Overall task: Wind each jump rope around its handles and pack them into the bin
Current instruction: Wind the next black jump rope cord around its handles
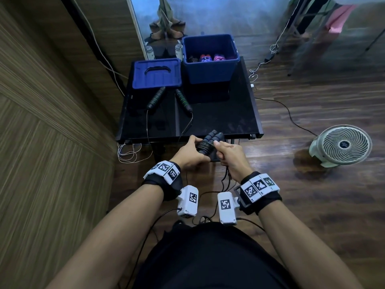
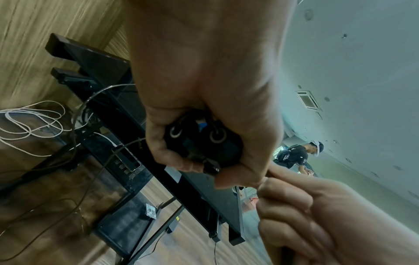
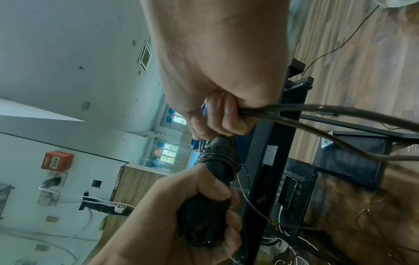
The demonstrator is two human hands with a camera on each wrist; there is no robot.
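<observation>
Black tabletop [image 1: 218,113] ahead, near edge: your left hand [image 1: 188,152] grips paired black handles [image 1: 210,140], rope wound round them; your right hand [image 1: 229,156], just beside, clutches loose rope strands [image 3: 317,114]. Blue bin [image 1: 210,69] far side.

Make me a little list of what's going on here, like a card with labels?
left hand: grips the paired black handles
right hand: holds the loose cord of that rope
wound so far: some turns round the handles
second jump rope: unwound on the black table, green-striped handles
blue bin: open, wound ropes inside
lid: on the table left of the bin
</observation>
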